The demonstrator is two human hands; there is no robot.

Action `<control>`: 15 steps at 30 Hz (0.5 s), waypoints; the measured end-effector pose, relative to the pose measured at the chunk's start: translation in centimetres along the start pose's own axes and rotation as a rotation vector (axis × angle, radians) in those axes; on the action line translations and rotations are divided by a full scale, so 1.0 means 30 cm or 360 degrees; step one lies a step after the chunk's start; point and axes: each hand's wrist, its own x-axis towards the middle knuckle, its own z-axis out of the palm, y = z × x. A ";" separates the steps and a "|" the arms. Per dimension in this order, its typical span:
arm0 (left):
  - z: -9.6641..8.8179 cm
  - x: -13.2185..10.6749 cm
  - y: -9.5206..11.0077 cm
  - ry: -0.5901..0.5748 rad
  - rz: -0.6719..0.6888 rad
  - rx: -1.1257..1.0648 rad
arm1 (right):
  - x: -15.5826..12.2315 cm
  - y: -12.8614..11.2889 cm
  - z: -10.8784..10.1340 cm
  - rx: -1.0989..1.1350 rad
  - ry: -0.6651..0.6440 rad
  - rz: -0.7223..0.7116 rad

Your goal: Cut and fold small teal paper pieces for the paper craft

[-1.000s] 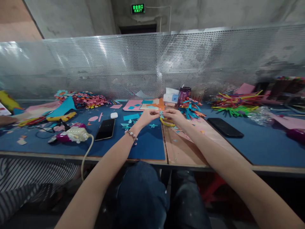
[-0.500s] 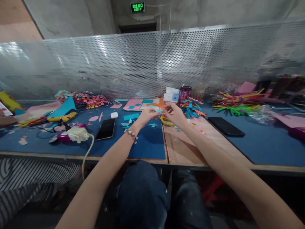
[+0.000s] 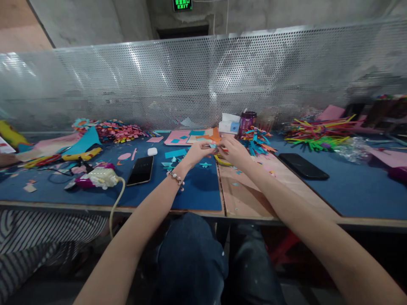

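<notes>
My left hand [image 3: 197, 152] and my right hand [image 3: 232, 149] meet above the table, fingers pinched together. Between their fingertips is a small piece of light-blue paper [image 3: 213, 146], mostly covered by the fingers. Below and left of it, small folded blue paper pieces [image 3: 168, 164] lie on the blue mat, one of them a star-like shape [image 3: 205, 164]. A flat blue paper strip [image 3: 176, 153] rests behind them. Pink, orange and blue sheets [image 3: 178, 138] are stacked beyond my hands. Under my right hand is a yellow-handled thing [image 3: 222, 161], partly hidden.
A phone [image 3: 140, 170], a white case [image 3: 152, 151] and a power strip [image 3: 100, 177] with a cord lie left. Paper strips [image 3: 321, 133] and a black phone [image 3: 303, 166] lie right. A cup [image 3: 248, 120] and tissue pack [image 3: 229, 125] stand behind. Another person's striped clothing [image 3: 47, 233] shows left.
My right hand's fingers have closed in nearer to my left fingertips around the light-blue paper. The view has tilted slightly downward.
</notes>
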 end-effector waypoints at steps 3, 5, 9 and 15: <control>0.000 0.003 -0.003 -0.0028 -0.0002 0.0008 | 0.000 -0.005 -0.003 -0.0113 -0.0019 -0.0034; -0.002 0.005 -0.005 -0.0038 0.0001 0.0033 | -0.002 -0.007 0.000 -0.0173 -0.0028 -0.0048; -0.009 0.007 -0.014 -0.0037 0.0005 0.0096 | -0.011 -0.015 0.016 -0.0287 -0.0016 -0.0063; -0.014 0.008 -0.026 -0.0023 -0.0013 0.0114 | -0.023 -0.023 0.040 -0.0311 0.0037 -0.0029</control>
